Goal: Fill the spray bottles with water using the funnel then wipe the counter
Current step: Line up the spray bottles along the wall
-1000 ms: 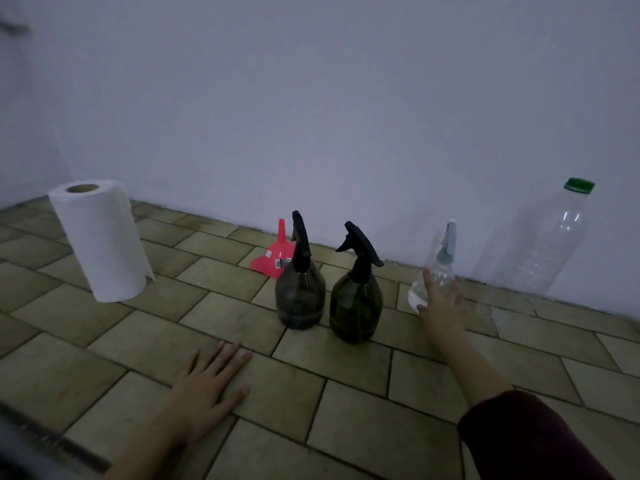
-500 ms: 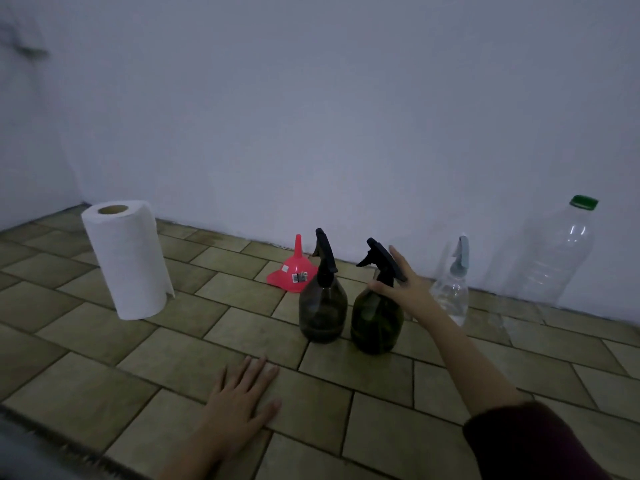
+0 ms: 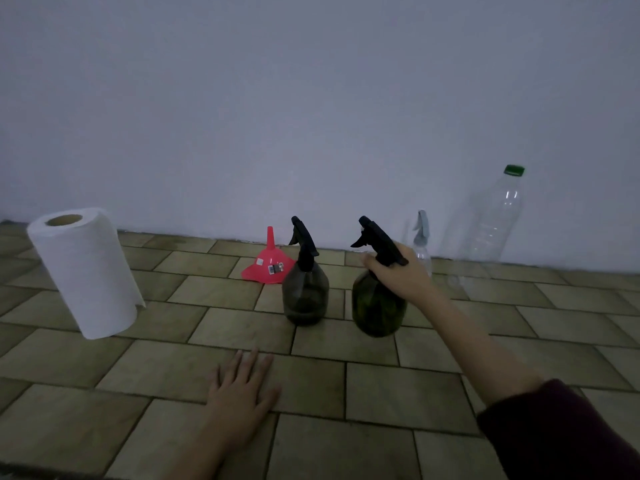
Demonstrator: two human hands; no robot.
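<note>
Two dark spray bottles with black trigger heads stand on the tiled counter (image 3: 398,393): a grey-brown one (image 3: 304,296) and, to its right, a dark green one (image 3: 377,310). My right hand (image 3: 398,271) grips the green bottle around its neck, just under the trigger head. A small clear spray bottle (image 3: 423,244) with a pale head stands behind that hand, near the wall. A red funnel (image 3: 268,266) sits upside down behind the grey-brown bottle. At the back right stands a tall clear plastic bottle (image 3: 491,223) with a green cap. My left hand (image 3: 239,393) rests flat on the counter.
A white paper towel roll (image 3: 85,271) stands upright at the left of the counter. A plain pale wall runs along the counter's far edge, right behind the bottles.
My right hand left the small clear spray bottle, moved left to the dark green bottle and closed around its neck. My left hand stayed flat on the counter.
</note>
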